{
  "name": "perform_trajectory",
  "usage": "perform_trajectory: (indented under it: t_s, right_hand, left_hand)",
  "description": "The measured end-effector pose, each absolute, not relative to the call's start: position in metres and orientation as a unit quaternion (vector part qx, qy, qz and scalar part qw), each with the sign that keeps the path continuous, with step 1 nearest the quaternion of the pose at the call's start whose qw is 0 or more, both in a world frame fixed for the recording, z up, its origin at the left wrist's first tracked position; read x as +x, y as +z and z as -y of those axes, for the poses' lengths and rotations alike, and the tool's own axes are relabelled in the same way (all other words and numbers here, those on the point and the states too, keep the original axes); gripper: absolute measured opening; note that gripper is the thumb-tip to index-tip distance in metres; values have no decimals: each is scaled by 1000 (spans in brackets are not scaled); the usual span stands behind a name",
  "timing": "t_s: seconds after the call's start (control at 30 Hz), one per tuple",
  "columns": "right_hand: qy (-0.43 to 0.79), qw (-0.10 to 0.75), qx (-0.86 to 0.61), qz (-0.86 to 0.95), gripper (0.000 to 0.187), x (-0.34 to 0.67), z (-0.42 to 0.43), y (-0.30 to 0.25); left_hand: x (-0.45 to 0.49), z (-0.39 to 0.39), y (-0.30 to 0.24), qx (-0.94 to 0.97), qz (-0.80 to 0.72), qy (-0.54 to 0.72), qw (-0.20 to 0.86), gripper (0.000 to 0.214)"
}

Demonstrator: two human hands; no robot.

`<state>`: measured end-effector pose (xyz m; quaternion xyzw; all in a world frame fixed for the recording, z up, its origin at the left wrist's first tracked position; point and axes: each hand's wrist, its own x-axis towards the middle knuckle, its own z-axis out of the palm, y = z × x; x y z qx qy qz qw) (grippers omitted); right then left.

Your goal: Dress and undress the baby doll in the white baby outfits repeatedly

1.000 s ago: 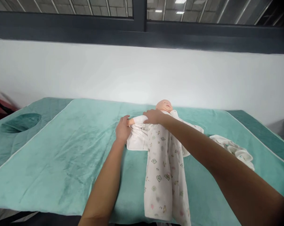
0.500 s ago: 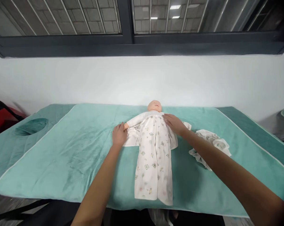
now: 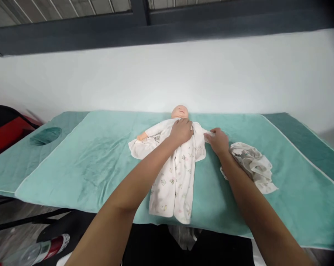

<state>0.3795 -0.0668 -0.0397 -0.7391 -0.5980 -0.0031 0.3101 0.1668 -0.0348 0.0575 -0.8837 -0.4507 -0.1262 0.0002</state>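
A baby doll (image 3: 180,111) lies on its back on a teal towel (image 3: 95,162), head toward the wall. It wears a white printed garment (image 3: 172,181) whose legs reach the table's near edge. My left hand (image 3: 181,131) rests palm down on the doll's chest, fingers spread over the cloth. Just right of the doll, my right hand (image 3: 219,141) is closed on the end of the garment's sleeve (image 3: 208,135). The doll's other arm (image 3: 148,133) lies stretched out to the left, with nothing touching it.
A crumpled white printed cloth (image 3: 254,164) lies on the towel by my right forearm. The padded table has a face hole (image 3: 46,135) at the left end. A red and black seat (image 3: 6,129) stands to the left. A bottle (image 3: 45,249) lies on the floor.
My left hand left the doll's outstretched sleeve and moved onto the chest. My right hand slid off the chest to the sleeve on the right. The view tilted down.
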Motion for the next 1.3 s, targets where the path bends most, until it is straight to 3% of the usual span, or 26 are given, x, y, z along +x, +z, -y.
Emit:
perform_trajectory:
  t_s: [0.13,0.33,0.53,0.7,0.9,1.3]
  right_hand:
    - [-1,293,-771,566,38,389,64,-44]
    - [9,355,-746,564,22,392,60,-43]
    - [26,391,-781,486,19,397,59,-42]
    - [20,399,-775,490,17,395,58,-43]
    - [7,372,-781,501,16,392,58,-43]
    - [15,403,-791,460,13,400,54,-53]
  left_hand:
    - [199,13,55,-883,469,-5,5,53]
    - [188,2,62,-868,495,30,-26,76]
    - [175,4,71,-856,513,57,-7,59]
    - [207,1,46,-870,489,44,34,41]
    - [222,-7,28,-885,464,24,4,41]
    - [159,-23,89,-887,460,13,29,31]
